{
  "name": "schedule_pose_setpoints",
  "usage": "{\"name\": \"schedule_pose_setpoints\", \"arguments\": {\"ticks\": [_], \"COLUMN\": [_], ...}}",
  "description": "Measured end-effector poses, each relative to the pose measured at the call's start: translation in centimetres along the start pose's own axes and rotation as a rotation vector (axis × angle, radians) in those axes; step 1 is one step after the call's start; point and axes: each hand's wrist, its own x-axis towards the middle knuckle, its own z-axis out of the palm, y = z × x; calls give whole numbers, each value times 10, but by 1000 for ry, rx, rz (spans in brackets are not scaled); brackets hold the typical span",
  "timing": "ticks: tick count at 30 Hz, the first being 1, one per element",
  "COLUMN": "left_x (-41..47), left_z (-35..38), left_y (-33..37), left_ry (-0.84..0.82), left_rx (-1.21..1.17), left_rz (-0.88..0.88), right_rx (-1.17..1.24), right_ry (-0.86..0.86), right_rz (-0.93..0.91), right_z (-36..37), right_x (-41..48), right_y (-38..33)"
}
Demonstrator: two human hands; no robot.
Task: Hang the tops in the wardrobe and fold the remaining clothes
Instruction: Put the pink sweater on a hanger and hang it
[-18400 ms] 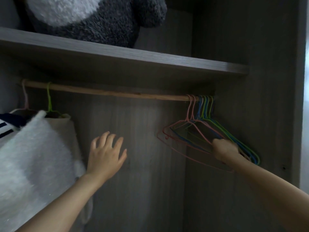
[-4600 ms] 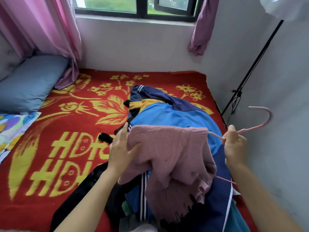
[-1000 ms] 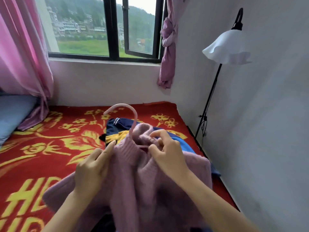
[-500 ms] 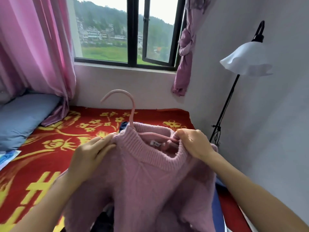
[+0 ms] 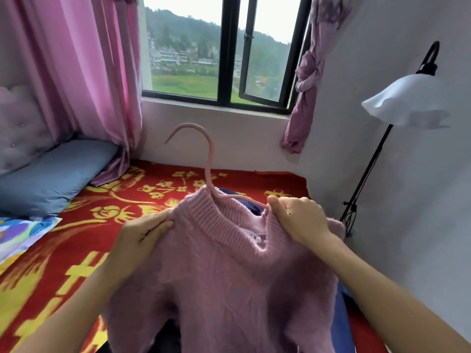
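Note:
A pink knitted sweater [image 5: 224, 276] hangs in front of me over the bed, with a pink wire hanger [image 5: 207, 159] threaded through its ribbed collar; the hook sticks up above the neck. My left hand [image 5: 142, 230] grips the sweater's left shoulder. On the other side, my right hand [image 5: 298, 217] pinches the right shoulder together with the hanger's arm. Dark blue clothes [image 5: 341, 314] show behind the sweater at the lower right. The wardrobe is out of view.
A red blanket with yellow flowers [image 5: 84, 245] covers the bed, with a blue pillow [image 5: 48, 179] at the left. A window with pink curtains [image 5: 84, 72] is ahead. A floor lamp with a white shade [image 5: 402, 105] stands by the right wall.
Both hands have lifted the sweater and spread its shoulders wider on the hanger. My view has tilted up, showing more of the window and the lamp.

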Motion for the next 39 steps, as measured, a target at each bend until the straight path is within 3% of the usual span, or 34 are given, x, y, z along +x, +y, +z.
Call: {"name": "schedule_pose_setpoints", "arguments": {"ticks": [12,17,21,25,31,36,39], "left_x": [-3,-7,-2,2,5,-6,-20], "left_z": [-14,-49,-53,-51,-58,-89,-116], "left_y": [4,-24,-30,-28,-21,-27,-39], "left_ry": [-97,-80,-76,-19,27,86,128], "left_rx": [72,111,143,98,199,334,472], "left_rz": [118,-31,-58,-140,-30,126,70], "right_rx": [154,394,445,471,367,549,550], "right_ry": [8,113,50,9,34,-61,-218], "right_rz": [14,212,269,190,28,-59,-193], "right_z": [9,-5,-4,-3,1,8,16], "right_x": [16,24,31,29,27,26,27], "right_y": [-33,-7,-15,-16,-34,-39,-51]}}
